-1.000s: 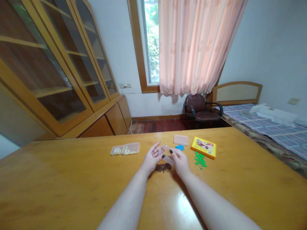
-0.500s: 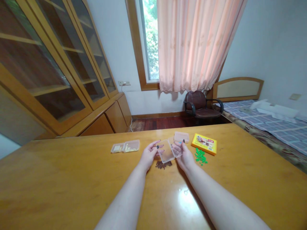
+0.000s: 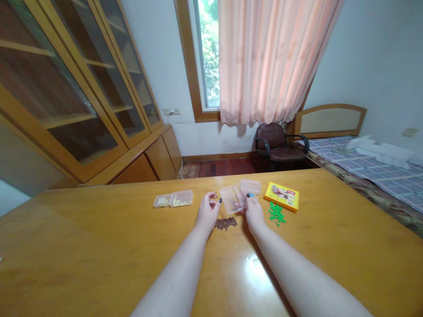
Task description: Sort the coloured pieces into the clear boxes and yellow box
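Note:
My right hand (image 3: 254, 212) grips a small clear plastic box (image 3: 232, 199), opened out with its lid, just above the wooden table (image 3: 99, 246). My left hand (image 3: 207, 210) hovers beside the box with its fingers curled and apart, holding nothing and not touching it. A small heap of brown pieces (image 3: 225, 223) lies on the table between my wrists. A few blue pieces (image 3: 251, 195) show behind my right hand.
An open clear box with pale yellow pieces (image 3: 173, 199) lies to the left. A second clear box (image 3: 250, 186), a yellow booklet (image 3: 281, 196) and a scatter of green pieces (image 3: 275, 213) lie to the right. Beyond the table are a chair (image 3: 276, 144), a bed (image 3: 370, 164) and a glass-fronted cabinet (image 3: 76, 97).
The clear box was opened between both hands. My left hand has since let go and drawn back to the left, while my right hand keeps hold of the open box.

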Demonstrator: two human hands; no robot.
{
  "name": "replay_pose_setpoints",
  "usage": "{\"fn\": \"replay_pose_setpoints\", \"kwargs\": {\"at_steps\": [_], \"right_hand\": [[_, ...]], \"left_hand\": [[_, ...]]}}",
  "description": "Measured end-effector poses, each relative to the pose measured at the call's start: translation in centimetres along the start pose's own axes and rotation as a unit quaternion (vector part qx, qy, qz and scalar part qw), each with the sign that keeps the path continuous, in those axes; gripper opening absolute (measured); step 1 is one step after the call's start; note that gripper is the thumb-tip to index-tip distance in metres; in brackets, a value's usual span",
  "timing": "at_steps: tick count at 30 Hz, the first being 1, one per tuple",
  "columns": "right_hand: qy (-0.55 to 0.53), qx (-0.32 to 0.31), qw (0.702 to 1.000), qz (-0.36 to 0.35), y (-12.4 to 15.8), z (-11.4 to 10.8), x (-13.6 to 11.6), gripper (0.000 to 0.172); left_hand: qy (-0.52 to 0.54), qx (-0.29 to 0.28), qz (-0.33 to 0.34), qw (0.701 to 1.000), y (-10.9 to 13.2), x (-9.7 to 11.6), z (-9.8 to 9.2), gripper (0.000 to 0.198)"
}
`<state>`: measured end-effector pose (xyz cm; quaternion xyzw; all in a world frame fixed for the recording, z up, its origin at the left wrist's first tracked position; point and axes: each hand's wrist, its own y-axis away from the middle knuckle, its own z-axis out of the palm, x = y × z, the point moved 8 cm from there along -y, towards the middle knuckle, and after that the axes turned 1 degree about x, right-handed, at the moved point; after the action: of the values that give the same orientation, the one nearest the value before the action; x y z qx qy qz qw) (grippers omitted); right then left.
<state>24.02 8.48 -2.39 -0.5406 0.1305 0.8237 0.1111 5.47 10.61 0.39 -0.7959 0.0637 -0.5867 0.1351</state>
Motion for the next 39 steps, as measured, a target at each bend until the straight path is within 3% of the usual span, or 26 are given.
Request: {"fn": "replay_pose_setpoints", "kwargs": {"at_steps": [2, 4, 7, 10, 13, 17, 26, 39], "right_hand": [[0.017, 0.032, 0.999, -0.026, -0.3, -0.9, -0.5, 0.054], [0.052, 0.06, 0.995, -0.056, -0.4, -1.6, -1.1, 0.054], [0.102, 0.086, 0.988, -0.084, -0.3, -2.3, -1.8, 0.053], [0.122, 0.085, 0.985, -0.09, -0.2, -2.4, -1.9, 0.055], [0.132, 0.084, 0.984, -0.087, -0.4, -2.5, -1.5, 0.055], [0.152, 0.094, 0.981, -0.081, -0.5, -2.7, -1.3, 0.053], [0.132, 0.119, 0.981, -0.071, -0.8, -3.1, -1.1, 0.053], [0.096, 0.117, 0.987, -0.056, -0.7, -2.9, -0.9, 0.051]], "left_hand": [[-0.122, -0.013, 0.049, 0.991, 0.5, 1.4, 0.1, 0.024], [-0.19, -0.095, 0.101, 0.972, 1.3, 3.0, 1.4, 0.017], [-0.227, -0.206, 0.182, 0.934, 3.1, 5.3, 3.5, 0.017], [-0.257, -0.25, 0.205, 0.911, 4.3, 5.9, 4.7, 0.026], [-0.286, -0.252, 0.19, 0.905, 4.5, 5.3, 5.1, 0.031], [-0.3, -0.239, 0.172, 0.907, 4.1, 4.3, 5.2, 0.023], [-0.335, -0.239, 0.176, 0.894, 4.0, 4.1, 5.1, 0.014], [-0.405, -0.22, 0.197, 0.865, 3.0, 3.6, 4.6, 0.023]]}}
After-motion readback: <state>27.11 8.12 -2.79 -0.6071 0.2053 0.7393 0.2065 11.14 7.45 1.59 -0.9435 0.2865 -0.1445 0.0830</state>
